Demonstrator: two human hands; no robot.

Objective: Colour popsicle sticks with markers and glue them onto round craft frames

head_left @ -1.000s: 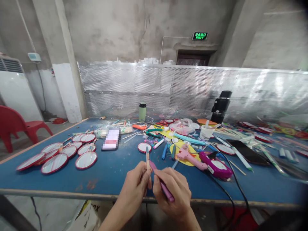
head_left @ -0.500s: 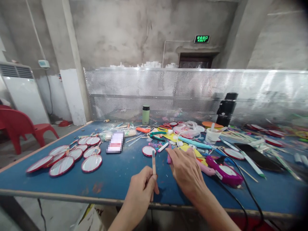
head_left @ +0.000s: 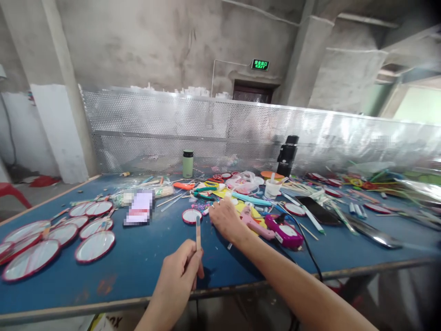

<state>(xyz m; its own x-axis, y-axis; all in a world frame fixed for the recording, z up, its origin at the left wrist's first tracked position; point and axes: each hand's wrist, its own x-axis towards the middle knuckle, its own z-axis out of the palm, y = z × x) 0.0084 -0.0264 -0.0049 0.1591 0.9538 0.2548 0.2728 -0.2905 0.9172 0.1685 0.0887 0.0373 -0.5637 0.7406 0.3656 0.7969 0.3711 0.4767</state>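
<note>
My left hand (head_left: pixel 175 276) is closed round the lower part of a wooden craft stick (head_left: pixel 198 240), held upright with its grey-blue tip on top. Behind that tip a small round red-rimmed disc (head_left: pixel 191 216) lies on the blue table (head_left: pixel 138 271). Reaching into the clutter, my right hand (head_left: pixel 226 221) has its fingers bent downward beside a white marker (head_left: pixel 206 211); the fingertips are hidden, so a grip cannot be made out. Close to its right lie a pink glue gun (head_left: pixel 257 225) and a purple device (head_left: pixel 285 232) with a pale face.
Several larger red-rimmed discs (head_left: pixel 95 247) lie at the left, near a phone (head_left: pixel 139 208). Farther back stand a green bottle (head_left: pixel 188 165), a white cup (head_left: pixel 272 189) and a black flask (head_left: pixel 288 155). A dark phone (head_left: pixel 319 210) and a cable (head_left: pixel 312 257) lie right.
The view has turned right, so the table things appear farther left. My right hand has moved over the small coloured pieces by the marker. My left hand still holds the craft stick.
</note>
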